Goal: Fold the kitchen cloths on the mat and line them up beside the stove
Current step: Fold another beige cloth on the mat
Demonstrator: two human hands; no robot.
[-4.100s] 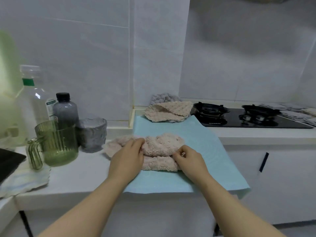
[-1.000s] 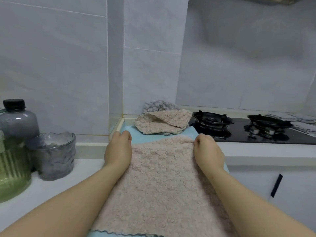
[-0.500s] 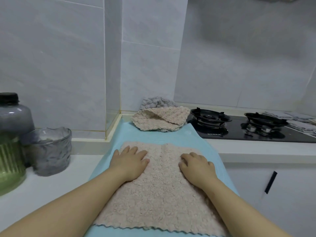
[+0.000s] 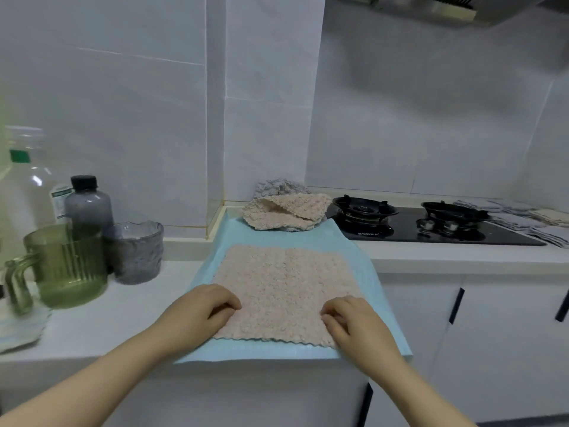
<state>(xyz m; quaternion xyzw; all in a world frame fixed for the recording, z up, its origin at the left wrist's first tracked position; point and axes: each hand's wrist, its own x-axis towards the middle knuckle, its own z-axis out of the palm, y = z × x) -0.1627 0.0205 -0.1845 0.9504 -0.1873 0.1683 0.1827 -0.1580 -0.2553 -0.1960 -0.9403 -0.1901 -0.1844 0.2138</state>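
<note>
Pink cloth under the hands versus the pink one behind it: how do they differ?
The spread cloth lies flat on the mat; the back cloth is crumpled, doubled over. The left hand and right hand grip the spread cloth's near corners; nobody touches the back cloth. Both are pink, nubbly.

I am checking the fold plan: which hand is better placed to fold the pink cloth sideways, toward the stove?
Left, probably: the left hand grips the pink cloth at its left edge, the side away from the stove.

Bare left hand [image 4: 200, 306], bare right hand [image 4: 357, 322], forearms [image 4: 101, 377] bare, unsleeved
</note>
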